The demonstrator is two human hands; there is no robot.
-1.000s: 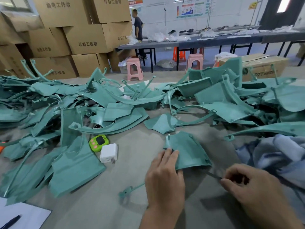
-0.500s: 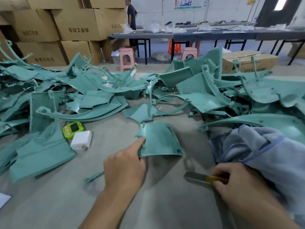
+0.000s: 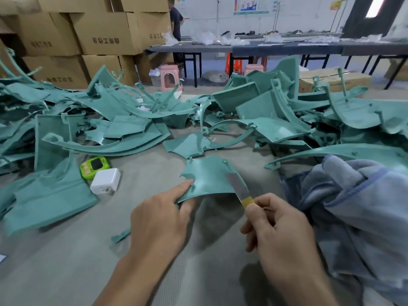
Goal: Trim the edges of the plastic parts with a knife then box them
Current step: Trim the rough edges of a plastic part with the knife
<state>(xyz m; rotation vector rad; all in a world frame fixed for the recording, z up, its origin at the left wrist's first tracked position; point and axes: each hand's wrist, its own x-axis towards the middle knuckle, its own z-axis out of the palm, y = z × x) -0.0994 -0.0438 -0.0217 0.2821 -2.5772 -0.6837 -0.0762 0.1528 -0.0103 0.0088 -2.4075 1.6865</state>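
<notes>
Early, we judge: left grip (image 3: pixel 159 219) pinches one teal panel (image 3: pixel 209 176), right grip (image 3: pixel 280 237) clamps the knife (image 3: pixel 239 188); the pile (image 3: pixel 123 122) awaits trimming.

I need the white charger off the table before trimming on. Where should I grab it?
I'd pinch the white charger across its left and right flat sides, coming straight from above: it lies flat on the table, and the green timer sits close at its far-left corner.

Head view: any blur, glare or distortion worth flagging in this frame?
Head view: wide-angle bending curves the far table and boxes; the bright opening top right is blown out; the part, left hand and right hand throw soft shadows on the near surface; knife and part read sharp, frame edges softer.
</notes>
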